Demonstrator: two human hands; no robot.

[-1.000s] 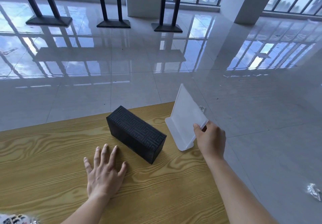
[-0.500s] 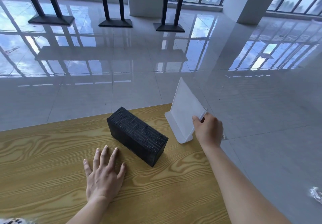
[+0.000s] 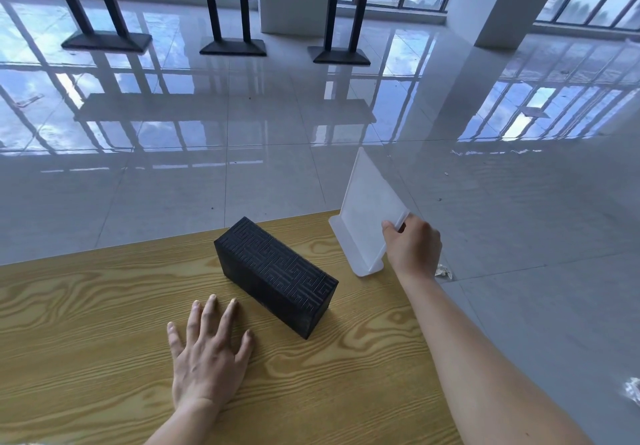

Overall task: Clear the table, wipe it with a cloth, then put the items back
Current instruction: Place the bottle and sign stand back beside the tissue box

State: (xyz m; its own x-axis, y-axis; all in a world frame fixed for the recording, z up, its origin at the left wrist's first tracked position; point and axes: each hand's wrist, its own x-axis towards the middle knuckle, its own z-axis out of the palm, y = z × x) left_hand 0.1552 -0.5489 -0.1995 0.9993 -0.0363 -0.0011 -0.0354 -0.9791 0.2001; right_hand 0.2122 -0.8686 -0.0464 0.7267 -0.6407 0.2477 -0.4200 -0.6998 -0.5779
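While the left hand (image 3: 207,351) lies flat on the table (image 3: 86,323), fingers spread and holding nothing, the right hand (image 3: 414,247) pinches the near top corner of the white stand (image 3: 367,209) between thumb and fingers. The stand is upright at the table's far right corner, its base at the edge; whether the base sits fully on the wood cannot be told. The black box (image 3: 273,271) lies at a slant just left of the stand, apart from it, and just beyond the left fingertips without touching them. 1 foil scrap (image 3: 443,271) lies on the floor (image 3: 242,185) beside the right wrist.
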